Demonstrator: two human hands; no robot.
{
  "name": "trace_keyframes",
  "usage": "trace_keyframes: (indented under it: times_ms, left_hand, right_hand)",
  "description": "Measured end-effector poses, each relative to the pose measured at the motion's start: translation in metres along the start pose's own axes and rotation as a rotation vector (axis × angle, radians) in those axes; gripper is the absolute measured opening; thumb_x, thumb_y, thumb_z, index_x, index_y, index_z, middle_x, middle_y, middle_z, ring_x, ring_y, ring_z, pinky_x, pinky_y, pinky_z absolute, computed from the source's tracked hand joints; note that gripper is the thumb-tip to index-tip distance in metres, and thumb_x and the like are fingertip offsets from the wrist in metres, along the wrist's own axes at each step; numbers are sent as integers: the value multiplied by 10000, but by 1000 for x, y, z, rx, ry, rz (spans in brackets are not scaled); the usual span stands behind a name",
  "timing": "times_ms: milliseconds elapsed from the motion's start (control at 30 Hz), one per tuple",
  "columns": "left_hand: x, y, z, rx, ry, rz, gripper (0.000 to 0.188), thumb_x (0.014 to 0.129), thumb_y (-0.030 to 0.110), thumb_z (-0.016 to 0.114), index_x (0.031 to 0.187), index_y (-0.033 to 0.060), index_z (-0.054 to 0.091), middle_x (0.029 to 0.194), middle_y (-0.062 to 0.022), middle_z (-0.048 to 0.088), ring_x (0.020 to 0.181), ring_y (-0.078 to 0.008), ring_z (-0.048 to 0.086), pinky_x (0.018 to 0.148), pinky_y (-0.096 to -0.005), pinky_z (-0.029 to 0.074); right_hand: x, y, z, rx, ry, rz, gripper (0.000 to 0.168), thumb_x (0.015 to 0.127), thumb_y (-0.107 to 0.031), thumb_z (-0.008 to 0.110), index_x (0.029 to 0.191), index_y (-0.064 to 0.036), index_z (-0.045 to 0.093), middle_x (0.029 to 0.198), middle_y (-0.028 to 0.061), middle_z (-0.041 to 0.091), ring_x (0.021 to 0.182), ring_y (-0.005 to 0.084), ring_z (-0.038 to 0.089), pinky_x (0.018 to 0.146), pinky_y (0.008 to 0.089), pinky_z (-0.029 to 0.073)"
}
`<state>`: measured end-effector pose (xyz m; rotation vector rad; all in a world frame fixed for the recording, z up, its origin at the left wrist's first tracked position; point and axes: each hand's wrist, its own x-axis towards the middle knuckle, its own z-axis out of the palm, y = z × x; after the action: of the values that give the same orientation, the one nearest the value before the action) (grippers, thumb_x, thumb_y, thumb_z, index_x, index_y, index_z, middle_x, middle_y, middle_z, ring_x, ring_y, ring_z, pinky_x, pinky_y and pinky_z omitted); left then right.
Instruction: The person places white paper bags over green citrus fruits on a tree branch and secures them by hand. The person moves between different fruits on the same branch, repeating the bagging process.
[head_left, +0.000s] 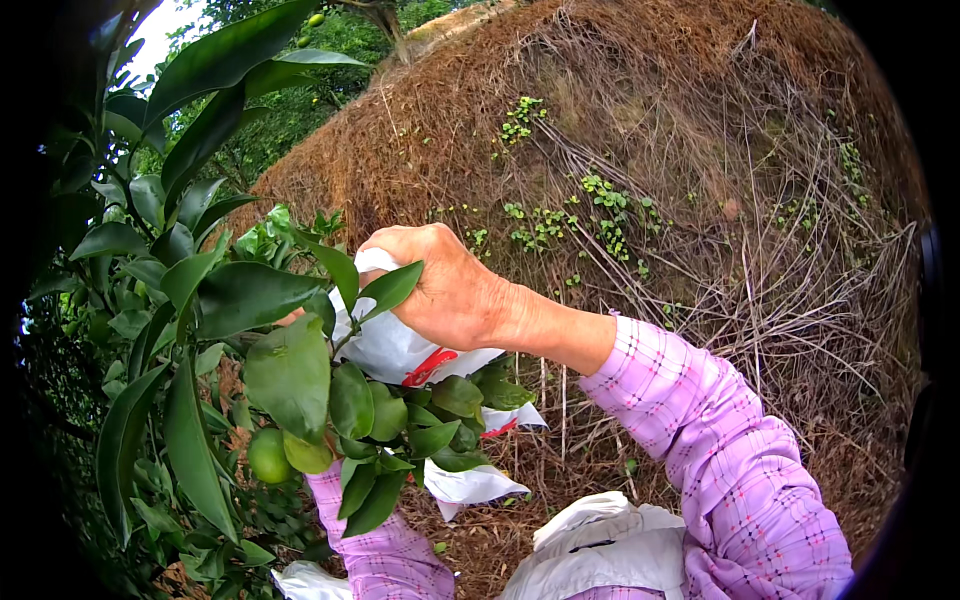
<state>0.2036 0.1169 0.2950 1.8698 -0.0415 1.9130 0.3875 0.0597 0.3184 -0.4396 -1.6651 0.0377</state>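
My right hand (442, 292) grips the upper part of a white bag (390, 345) with red print, among the leaves of a citrus branch. The bag looks crumpled under my fingers, and what it holds is hidden. My left hand (292, 318) is almost wholly covered by leaves; only small bits of skin show, so its grip cannot be made out. Its forearm rises from below, behind the leafy twig (375, 405). A green citrus fruit (268, 455) hangs at the lower left of these leaves.
More white bag material (472, 484) shows beneath the twig. A white cloth pouch or garment (607, 540) lies against my body. Dense citrus foliage (202, 300) fills the left side. Ahead rises a bank of dry grass (637, 135) with dead stems and small green vines (600, 202).
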Motion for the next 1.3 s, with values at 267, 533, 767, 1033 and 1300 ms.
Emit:
trace_keyframes:
  times_ms: [267, 533, 767, 1033, 1300]
  left_hand:
    - [-13, 0, 10, 9, -15, -34, 356, 758, 80, 698, 1082, 16, 566, 1060, -94, 620, 951, -197, 600, 839, -343, 484]
    - [-12, 0, 14, 17, -14, -59, 370, 762, 83, 696, 1100, 18, 560, 1068, -89, 617, 955, -193, 599, 845, -340, 482]
    - [-8, 5, 14, 9, -32, -88, 383, 766, 87, 694, 1115, 19, 554, 1075, -85, 614, 958, -189, 597, 850, -337, 481]
    - [-21, 14, 16, 45, -15, -115, 397, 770, 91, 692, 1133, 20, 548, 1083, -80, 611, 963, -185, 596, 857, -333, 480]
    - [-17, 17, 17, 50, 1, -131, 412, 774, 94, 690, 1151, 22, 542, 1091, -75, 607, 967, -181, 594, 863, -330, 479]
  right_hand:
    - [6, 3, 2, -86, 65, -3, 76, 787, -72, 546, 768, 1, 552, 739, 179, 545, 754, 376, 563, 644, 427, 449]
    - [15, -14, -8, -119, -93, -43, 140, 764, -66, 636, 859, -5, 553, 763, 123, 578, 713, 236, 606, 646, 342, 471]
    - [28, -6, -4, -141, -216, -148, 160, 735, -34, 602, 852, -2, 497, 736, 164, 554, 710, 343, 579, 638, 407, 458]
    - [21, -16, -2, -119, -254, -143, 200, 676, 7, 583, 844, -3, 475, 721, 177, 488, 725, 396, 530, 645, 433, 441]
    - [19, -2, -7, -112, -321, -265, 324, 699, -26, 577, 1008, 7, 485, 870, 170, 539, 822, 370, 561, 734, 420, 459]
